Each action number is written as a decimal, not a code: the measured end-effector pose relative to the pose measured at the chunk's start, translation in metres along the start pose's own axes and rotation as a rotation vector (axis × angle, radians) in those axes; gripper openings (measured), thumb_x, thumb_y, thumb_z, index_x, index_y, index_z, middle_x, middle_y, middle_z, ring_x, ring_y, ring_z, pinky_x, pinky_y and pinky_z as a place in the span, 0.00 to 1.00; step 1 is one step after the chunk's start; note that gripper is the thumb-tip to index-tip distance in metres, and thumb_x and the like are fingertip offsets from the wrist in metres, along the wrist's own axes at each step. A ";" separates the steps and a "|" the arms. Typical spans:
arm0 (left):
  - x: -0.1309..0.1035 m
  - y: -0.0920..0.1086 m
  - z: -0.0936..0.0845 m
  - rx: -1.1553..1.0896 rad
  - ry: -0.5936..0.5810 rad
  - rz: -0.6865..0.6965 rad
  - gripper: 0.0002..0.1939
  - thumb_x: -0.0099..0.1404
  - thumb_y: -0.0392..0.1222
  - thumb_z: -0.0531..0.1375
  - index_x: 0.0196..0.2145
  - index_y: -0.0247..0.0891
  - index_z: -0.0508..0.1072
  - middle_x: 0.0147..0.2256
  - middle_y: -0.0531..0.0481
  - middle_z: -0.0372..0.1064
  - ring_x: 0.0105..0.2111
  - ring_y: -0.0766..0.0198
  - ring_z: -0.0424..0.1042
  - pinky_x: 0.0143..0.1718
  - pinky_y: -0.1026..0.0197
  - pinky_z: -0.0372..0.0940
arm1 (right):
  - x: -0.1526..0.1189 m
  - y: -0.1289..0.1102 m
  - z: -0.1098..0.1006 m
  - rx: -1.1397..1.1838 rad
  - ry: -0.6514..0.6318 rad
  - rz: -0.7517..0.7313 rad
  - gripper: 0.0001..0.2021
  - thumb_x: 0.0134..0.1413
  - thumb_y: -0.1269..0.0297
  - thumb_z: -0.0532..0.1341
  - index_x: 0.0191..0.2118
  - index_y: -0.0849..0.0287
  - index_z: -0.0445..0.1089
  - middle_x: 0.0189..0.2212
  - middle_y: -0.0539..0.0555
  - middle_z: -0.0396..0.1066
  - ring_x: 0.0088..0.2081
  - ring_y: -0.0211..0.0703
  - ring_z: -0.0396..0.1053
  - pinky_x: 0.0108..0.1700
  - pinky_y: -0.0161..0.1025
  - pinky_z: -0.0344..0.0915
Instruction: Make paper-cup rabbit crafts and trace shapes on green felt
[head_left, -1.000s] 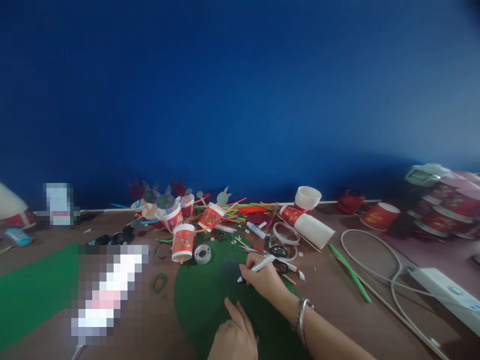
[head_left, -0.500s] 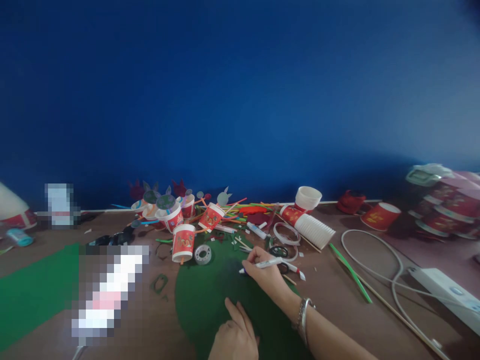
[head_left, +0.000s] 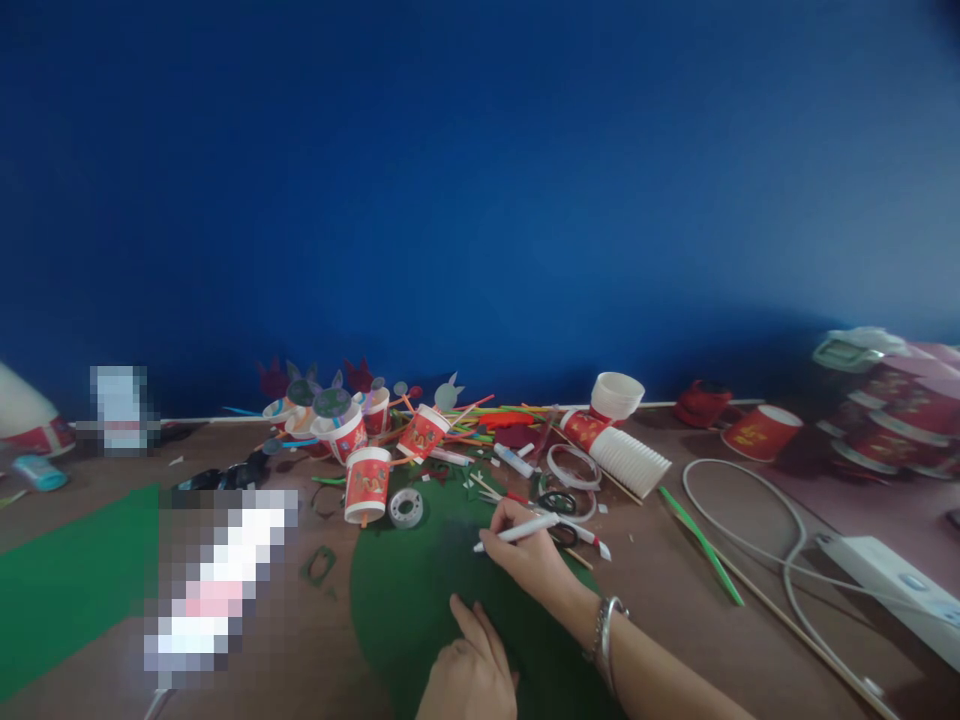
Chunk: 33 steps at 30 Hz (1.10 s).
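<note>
In my right hand is a white marker pen, pinched between thumb and fingers, its tip pointing left just over or on a dark green sheet. I cannot tell whether the tip touches. My left hand rests on the lower part of this sheet with two fingers stretched forward and nothing held. The sheet has a curved left edge. A tape roll lies at its upper left, and scissors are partly hidden behind my right hand.
Red paper cups with straws and paper animal heads stand at the back left. A stack of cups lies at the back right. Farther right are a green strip, a white cable and a power strip. Another green sheet lies left.
My right hand and the marker have shifted slightly left and down, and the pen lies at a slightly different angle. My left hand stays in place.
</note>
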<state>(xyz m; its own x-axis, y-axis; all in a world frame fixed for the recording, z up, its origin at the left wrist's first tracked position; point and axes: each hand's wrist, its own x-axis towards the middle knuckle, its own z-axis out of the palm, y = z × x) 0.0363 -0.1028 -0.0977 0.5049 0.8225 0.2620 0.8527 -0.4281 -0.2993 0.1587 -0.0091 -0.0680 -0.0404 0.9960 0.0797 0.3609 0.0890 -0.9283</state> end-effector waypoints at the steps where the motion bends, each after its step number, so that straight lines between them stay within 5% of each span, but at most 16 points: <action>1: 0.000 0.000 -0.001 -0.001 0.004 -0.002 0.18 0.55 0.39 0.61 0.42 0.23 0.75 0.38 0.22 0.72 0.18 0.61 0.71 0.17 0.64 0.64 | 0.000 -0.001 0.000 0.022 -0.016 0.018 0.10 0.45 0.64 0.58 0.20 0.57 0.56 0.14 0.44 0.57 0.19 0.33 0.55 0.22 0.30 0.53; 18: 0.004 0.000 -0.009 0.024 0.042 -0.008 0.19 0.55 0.43 0.63 0.39 0.23 0.77 0.35 0.21 0.73 0.17 0.60 0.71 0.16 0.63 0.66 | -0.006 -0.004 0.004 -0.115 -0.120 -0.011 0.09 0.45 0.68 0.60 0.20 0.58 0.59 0.16 0.45 0.62 0.21 0.34 0.57 0.23 0.30 0.53; 33: 0.000 0.001 0.001 0.011 0.040 -0.023 0.19 0.55 0.43 0.62 0.40 0.23 0.76 0.36 0.22 0.72 0.18 0.62 0.70 0.17 0.64 0.65 | -0.006 -0.010 0.004 -0.103 -0.160 0.019 0.08 0.44 0.67 0.60 0.20 0.58 0.60 0.16 0.46 0.63 0.21 0.34 0.58 0.23 0.31 0.52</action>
<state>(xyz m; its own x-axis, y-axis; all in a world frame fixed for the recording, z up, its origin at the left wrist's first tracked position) 0.0371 -0.1025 -0.0992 0.4904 0.8161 0.3056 0.8627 -0.4049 -0.3031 0.1518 -0.0159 -0.0604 -0.1778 0.9841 -0.0039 0.4557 0.0788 -0.8866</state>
